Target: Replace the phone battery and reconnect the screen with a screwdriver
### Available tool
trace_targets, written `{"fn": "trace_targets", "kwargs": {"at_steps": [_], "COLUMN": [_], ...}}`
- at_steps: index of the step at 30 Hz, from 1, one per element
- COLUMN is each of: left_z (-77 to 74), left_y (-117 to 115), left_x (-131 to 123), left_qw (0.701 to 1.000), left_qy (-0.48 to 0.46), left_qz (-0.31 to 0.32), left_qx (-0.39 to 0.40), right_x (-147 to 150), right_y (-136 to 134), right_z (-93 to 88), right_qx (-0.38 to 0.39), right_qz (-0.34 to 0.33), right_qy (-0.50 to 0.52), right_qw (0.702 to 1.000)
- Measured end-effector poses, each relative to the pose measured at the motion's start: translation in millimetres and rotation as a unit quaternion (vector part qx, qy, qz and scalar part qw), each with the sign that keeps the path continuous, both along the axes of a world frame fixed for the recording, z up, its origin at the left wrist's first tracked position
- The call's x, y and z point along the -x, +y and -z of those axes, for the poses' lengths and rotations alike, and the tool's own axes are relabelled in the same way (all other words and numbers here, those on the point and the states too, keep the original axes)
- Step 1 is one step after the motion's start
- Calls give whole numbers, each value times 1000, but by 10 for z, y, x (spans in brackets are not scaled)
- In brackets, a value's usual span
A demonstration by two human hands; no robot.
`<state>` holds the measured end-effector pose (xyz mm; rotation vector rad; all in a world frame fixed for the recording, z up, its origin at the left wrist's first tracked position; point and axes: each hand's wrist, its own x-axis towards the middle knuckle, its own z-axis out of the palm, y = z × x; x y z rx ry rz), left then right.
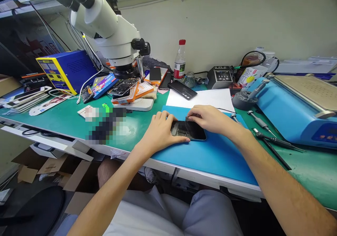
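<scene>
A smartphone (195,130) with a dark, glossy face lies flat on the blue mat (210,155). My left hand (162,130) grips its left end, thumb along the near edge and fingers by the far edge. Over the phone's far edge, my right hand (206,118) is closed in a pinch on a small dark flat piece (187,119), whose kind I cannot make out. The piece touches or hovers just above the phone; which one is unclear. Light streaks, perhaps reflections, cross the left part of the phone's face.
Behind the hands lies white paper (207,99) with a black phone (182,90) on it. A microscope (116,36) rises at back left beside stacked phones and boxes. To the right are screwdrivers (260,123), a black pen-like tool (280,142) and a blue machine (286,113).
</scene>
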<state>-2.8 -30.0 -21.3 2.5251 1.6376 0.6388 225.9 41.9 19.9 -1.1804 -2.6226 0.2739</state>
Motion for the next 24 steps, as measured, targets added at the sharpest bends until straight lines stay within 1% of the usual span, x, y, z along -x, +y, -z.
{"fn": "trace_targets", "kwargs": {"at_steps": [9, 18, 24], "left_z": [12, 10, 11], "left_y": [8, 7, 9], "left_x": [7, 9, 9], "left_qw": [1000, 1000, 1000], "left_qy": [-2, -3, 0], "left_qz": [1, 2, 0], "left_qx": [0, -2, 0], "right_x": [-13, -25, -15], "right_y": [14, 25, 13], "right_z": [31, 44, 16], "right_qx": [3, 4, 4], "right_qz": [-3, -8, -4], "right_qy": [-15, -9, -13], "right_qw": [1000, 1000, 1000]}}
